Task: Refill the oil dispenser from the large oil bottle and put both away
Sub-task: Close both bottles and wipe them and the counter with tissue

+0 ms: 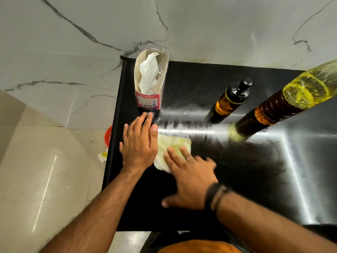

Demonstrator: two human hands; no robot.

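Note:
The oil dispenser point(230, 100), a dark amber bottle with a black pump cap, stands on the black countertop point(255, 170) at the back. To its right stands the large oil bottle point(284, 105), amber below and yellow toward its top. An oil-stained tissue point(173, 145) lies flat on the counter. My left hand point(139, 141) rests flat on the counter at the tissue's left edge, fingers spread. My right hand point(189, 179) presses flat on the tissue with its fingertips.
An opened tissue box point(149, 81) stands at the counter's back left, just beyond my left fingertips. Below the counter's left edge, a red object point(108, 136) and a crumpled stained tissue point(102, 155) lie on the tiled floor. Marble wall behind.

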